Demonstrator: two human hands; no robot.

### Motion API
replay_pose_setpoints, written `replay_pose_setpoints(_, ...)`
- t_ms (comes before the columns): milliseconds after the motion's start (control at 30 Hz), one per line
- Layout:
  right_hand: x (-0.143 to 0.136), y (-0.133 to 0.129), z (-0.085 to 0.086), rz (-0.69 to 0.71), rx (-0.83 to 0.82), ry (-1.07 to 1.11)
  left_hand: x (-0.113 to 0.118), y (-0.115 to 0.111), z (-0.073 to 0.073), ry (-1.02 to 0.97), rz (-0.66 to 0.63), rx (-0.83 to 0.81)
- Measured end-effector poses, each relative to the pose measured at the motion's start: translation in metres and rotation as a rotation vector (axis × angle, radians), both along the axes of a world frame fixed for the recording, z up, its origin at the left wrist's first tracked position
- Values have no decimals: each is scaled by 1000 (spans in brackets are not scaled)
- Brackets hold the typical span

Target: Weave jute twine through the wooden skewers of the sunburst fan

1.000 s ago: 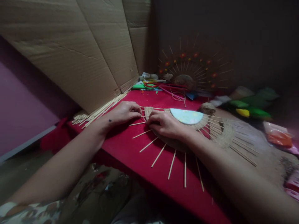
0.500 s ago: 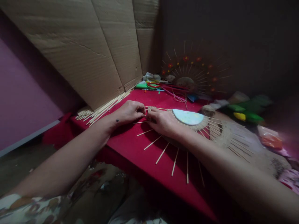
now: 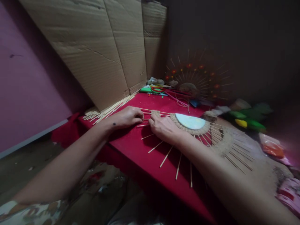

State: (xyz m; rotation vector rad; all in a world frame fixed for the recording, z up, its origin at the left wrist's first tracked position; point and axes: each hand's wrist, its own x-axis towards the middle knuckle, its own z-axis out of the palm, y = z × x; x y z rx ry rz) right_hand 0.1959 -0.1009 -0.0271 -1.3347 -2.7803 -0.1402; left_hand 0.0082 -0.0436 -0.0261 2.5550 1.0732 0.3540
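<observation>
A fan-shaped piece of thin wooden sticks (image 3: pixel 165 157) spreads out around a pale blue half-disc (image 3: pixel 191 121). Jute twine (image 3: pixel 172 117) rims the half-disc, and a woven jute band (image 3: pixel 155 113) crosses the sticks farther out. My right hand (image 3: pixel 161 126) lies over the band's near end with its fingers closed on the sticks there. Just left of it, my left hand (image 3: pixel 132 116) has thumb and fingers pinched beside the stick ends. What that pinch holds is too small to make out.
Loose sticks (image 3: pixel 110 110) lie along a tall cardboard sheet (image 3: pixel 93 59) on the red cloth (image 3: pixel 131 147). A similar decorated fan (image 3: pixel 187 89) leans at the back. Scissors with red handles (image 3: pixel 157 89), a twine ball (image 3: pixel 210 115) and an orange packet (image 3: pixel 272 147) lie around.
My left hand has drawn apart from my right, widening the gap between them. More of the woven band shows. The whole view has shifted slightly.
</observation>
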Motion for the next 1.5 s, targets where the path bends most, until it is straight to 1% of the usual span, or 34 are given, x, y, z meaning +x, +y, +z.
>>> replay_pose_setpoints(67,1,0,-1,-10,64,-57,-2,0,-3,3,-14,33)
replay_pose_setpoints(133,0,0,-1,-27,87,-66,-3,0,-4,-28,-4,58)
replay_pose_setpoints(233,-2,0,0,-110,37,-14,-4,1,-1,-98,72,90)
replay_pose_setpoints(300,-2,0,1,-146,11,-2,-4,2,2,-77,95,74)
replay_pose_setpoints(433,-2,-2,4,-100,45,-79,-1,6,6,96,40,47)
replay_pose_setpoints(567,-2,-4,4,-89,69,-110,2,11,2,193,37,65)
replay_pose_setpoints(733,0,-1,-3,-43,109,-99,2,17,-3,302,-33,201)
replay_pose_setpoints(833,3,1,-7,-32,114,-81,0,21,-3,296,-86,215)
replay_pose_setpoints(1000,6,3,-10,-12,126,-47,-1,25,3,238,-154,83)
replay_pose_setpoints(1167,4,2,-8,-58,101,-66,1,24,10,226,-87,-63)
replay_pose_setpoints(1333,1,-1,-4,-115,19,-59,1,26,10,132,-94,-145)
replay_pose_setpoints(1433,1,-1,-5,-106,10,-38,2,30,10,88,-54,-152)
replay_pose_setpoints(1500,2,0,-6,-97,13,-36,3,34,11,81,-59,-212)
